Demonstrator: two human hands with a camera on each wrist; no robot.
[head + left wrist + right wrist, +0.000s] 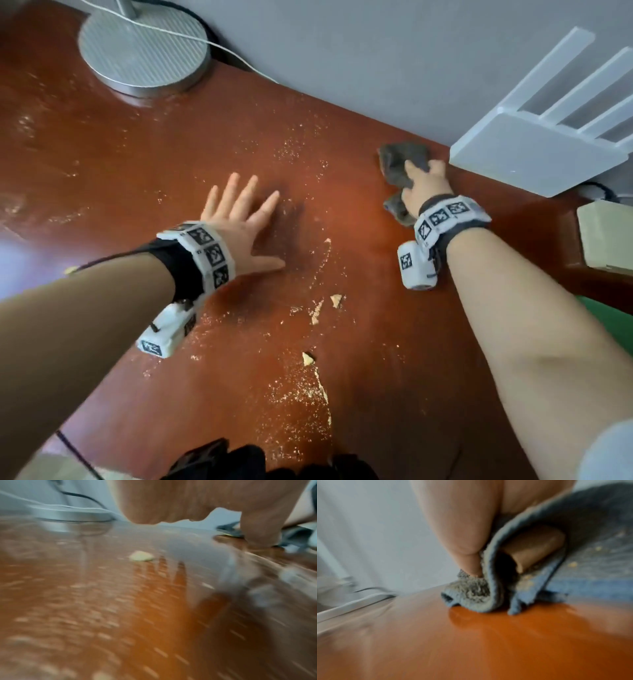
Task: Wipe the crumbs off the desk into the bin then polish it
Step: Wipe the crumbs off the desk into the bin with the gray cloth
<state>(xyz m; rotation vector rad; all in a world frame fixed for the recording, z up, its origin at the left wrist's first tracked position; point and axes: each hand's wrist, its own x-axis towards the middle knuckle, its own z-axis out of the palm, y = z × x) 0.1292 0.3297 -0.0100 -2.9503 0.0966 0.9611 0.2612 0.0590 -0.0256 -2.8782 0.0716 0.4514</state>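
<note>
Crumbs scattered across desk; right hand gripping cloth for sweeping, left hand spread flat, bracing.

The right hand, gripping the cloth, sits hemmed between the wall and the white router just beside it. The lamp base blocks the far left corner. Between the hands the desk lies open.
</note>
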